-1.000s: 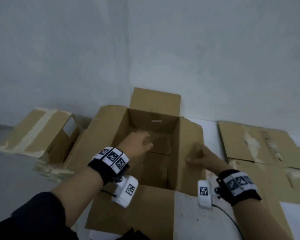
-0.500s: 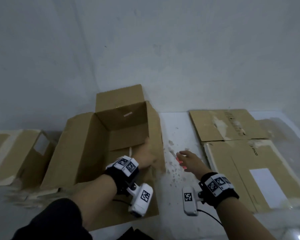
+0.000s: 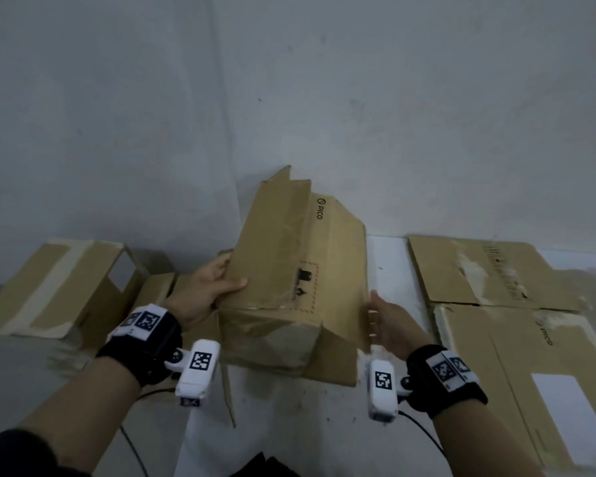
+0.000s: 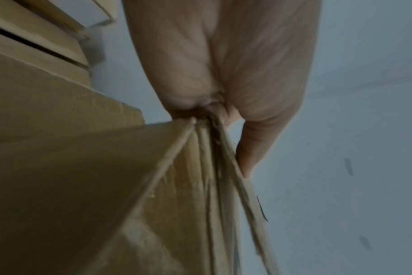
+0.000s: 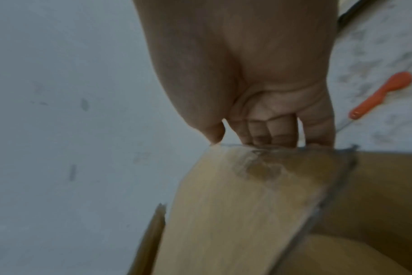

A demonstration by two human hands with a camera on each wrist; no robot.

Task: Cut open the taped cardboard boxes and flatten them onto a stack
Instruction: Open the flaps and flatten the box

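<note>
A brown cardboard box (image 3: 289, 270) with clear tape along its seam is lifted off the floor and tilted, its taped face turned to me. My left hand (image 3: 214, 287) grips its left edge, thumb on top; in the left wrist view the thumb (image 4: 252, 148) pinches several cardboard layers (image 4: 200, 186). My right hand (image 3: 382, 321) holds the right edge, with its fingers (image 5: 270, 130) hooked behind a flap (image 5: 247, 204) and the thumb in front. An orange-handled cutter (image 5: 381, 94) lies on the white floor, apart from both hands.
Flattened cardboard sheets lie at the right, one at the back (image 3: 489, 270) and one nearer (image 3: 530, 373). A taped box (image 3: 59, 287) sits at the left against the grey wall (image 3: 289, 98). A loose flap (image 3: 227, 390) hangs below the held box.
The box stood open on the floor with my left hand inside. Now it is raised and turned over, taped face showing, and my right hand has come from the floor to its right edge.
</note>
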